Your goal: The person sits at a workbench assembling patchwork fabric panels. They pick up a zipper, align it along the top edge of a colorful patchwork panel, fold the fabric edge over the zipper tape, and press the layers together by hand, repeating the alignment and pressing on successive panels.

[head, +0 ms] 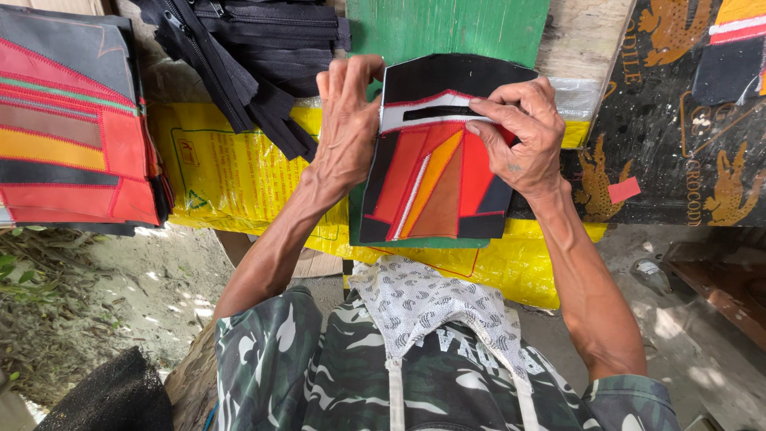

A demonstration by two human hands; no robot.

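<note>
A patchwork panel [435,172] of black, red, orange and brown pieces with a white band and a dark slot near its top lies on a green board [447,28]. My left hand [347,120] grips the panel's upper left edge, fingers curled over the corner. My right hand [523,132] presses on the panel's right side, with fingertips on the white band beside the slot.
A pile of black zippers [255,56] lies at the upper left on a yellow sack [231,172]. A stack of similar red and black panels [72,120] sits at the far left. A dark printed sheet [678,136] covers the right. White mesh fabric [423,299] rests on my lap.
</note>
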